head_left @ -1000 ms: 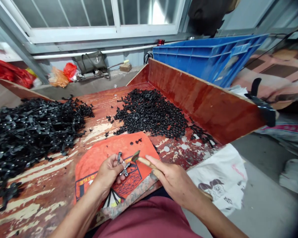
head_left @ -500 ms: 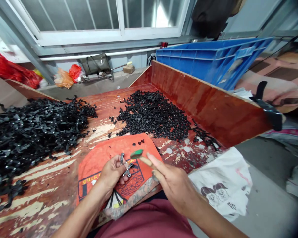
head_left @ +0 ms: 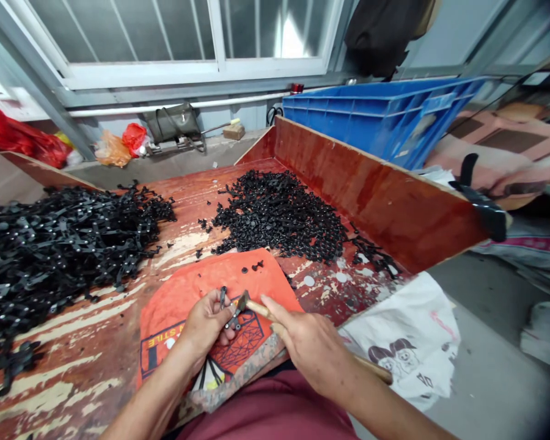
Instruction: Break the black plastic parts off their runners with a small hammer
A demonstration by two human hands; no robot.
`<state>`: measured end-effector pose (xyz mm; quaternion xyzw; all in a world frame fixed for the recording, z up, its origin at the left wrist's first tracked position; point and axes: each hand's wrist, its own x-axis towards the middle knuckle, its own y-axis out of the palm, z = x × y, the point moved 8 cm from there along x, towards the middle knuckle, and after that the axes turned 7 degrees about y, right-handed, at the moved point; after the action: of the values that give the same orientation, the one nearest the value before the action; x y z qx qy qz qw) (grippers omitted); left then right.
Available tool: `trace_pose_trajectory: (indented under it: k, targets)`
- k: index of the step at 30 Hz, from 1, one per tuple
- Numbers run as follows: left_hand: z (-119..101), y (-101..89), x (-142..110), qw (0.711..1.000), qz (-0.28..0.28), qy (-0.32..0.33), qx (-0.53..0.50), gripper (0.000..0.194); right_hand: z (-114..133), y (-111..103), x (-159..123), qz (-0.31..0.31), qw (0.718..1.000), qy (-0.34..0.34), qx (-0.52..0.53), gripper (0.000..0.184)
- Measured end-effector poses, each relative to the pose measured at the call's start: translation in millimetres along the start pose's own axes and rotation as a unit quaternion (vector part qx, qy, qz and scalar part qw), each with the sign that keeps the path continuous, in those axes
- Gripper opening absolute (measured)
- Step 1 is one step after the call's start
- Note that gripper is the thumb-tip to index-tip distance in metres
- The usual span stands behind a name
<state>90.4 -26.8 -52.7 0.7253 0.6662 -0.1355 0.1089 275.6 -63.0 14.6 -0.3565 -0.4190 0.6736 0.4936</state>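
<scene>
My left hand (head_left: pixel 209 321) pinches a small black jointed part (head_left: pixel 223 295) with shiny rivet-like dots, over an orange printed cloth (head_left: pixel 174 293). My right hand (head_left: pixel 305 342) is closed round the wooden handle of a small hammer (head_left: pixel 259 310). The hammer's head sits against or just above the part by my left fingertips; actual contact I cannot make out. The handle's far end sticks out past my right wrist. Beyond my hands, a few small black pieces (head_left: pixel 257 266) lie on the cloth.
A heap of black jointed parts (head_left: pixel 73 238) covers the table's left side. Small black pieces (head_left: pixel 279 214) are piled at the centre back. A red-brown board (head_left: pixel 376 189) walls the right side, with a blue crate (head_left: pixel 348 119) behind it. A white printed sack (head_left: pixel 407 342) hangs at right.
The hammer's head has come down and left onto or close to the part in my left hand, and it has turned. My left hand keeps its grip. The whole view has shifted slightly.
</scene>
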Motion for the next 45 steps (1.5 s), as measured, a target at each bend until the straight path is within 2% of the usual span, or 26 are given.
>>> trace_pose_trajectory:
  k: [2,4,6,8,10,12,15,20,24,29,34,40,45]
  targets:
    - [-2.3,-3.9,-1.1,1.000,-0.001,0.004,-0.005,0.048,-1.9,-0.6,2.0,-0.001,1.000,0.008,0.019,0.051]
    - [-10.4,-11.0,-3.2,1.000,-0.007,0.027,-0.001,0.060,-3.6,-3.3,3.4,-0.002,0.999,0.008,0.049,0.051]
    - [-23.4,-15.0,-5.6,0.997,0.011,0.065,0.050,0.069,-4.6,-4.8,4.0,0.002,0.997,0.002,0.073,0.050]
    - [-35.6,-12.0,-7.7,0.983,0.062,0.103,0.139,0.059,-5.4,-5.1,4.0,0.003,0.996,-0.002,0.086,0.048]
    - [-42.4,-6.3,-8.5,0.963,0.115,0.119,0.211,0.036,-6.7,-4.8,3.7,0.003,0.996,-0.001,0.090,0.048]
    - [-46.9,-3.5,-6.8,0.952,0.142,0.121,0.243,0.018,-9.2,-6.0,3.2,0.001,0.995,0.003,0.102,0.048]
    - [-56.8,-3.5,1.3,0.961,0.152,0.116,0.202,0.008,-16.2,-10.6,2.3,-0.008,0.990,0.007,0.143,0.048]
    - [-78.6,-14.1,33.9,0.993,0.056,0.093,0.038,0.031,-33.7,-9.7,2.4,-0.041,0.989,0.031,0.136,0.048]
    - [-69.2,-10.5,64.3,0.999,0.011,0.041,0.006,0.042,-36.2,1.4,3.5,-0.029,0.994,0.039,0.096,0.049]
    - [-52.5,-2.7,84.6,0.998,0.017,0.037,-0.044,0.039,-33.4,2.2,5.4,-0.028,0.996,0.043,0.078,0.051]
    - [-45.3,0.8,86.3,0.998,0.024,0.038,-0.047,0.035,-32.3,4.4,7.2,-0.027,0.996,0.031,0.073,0.050]
    - [-42.6,0.3,83.1,0.999,0.003,0.046,-0.026,0.037,-35.0,6.9,7.0,-0.016,0.997,0.042,0.064,0.050]
    - [-39.8,-0.2,81.6,0.999,-0.006,0.040,-0.031,0.037,-33.3,-12.8,14.9,-0.022,0.993,0.028,0.109,0.050]
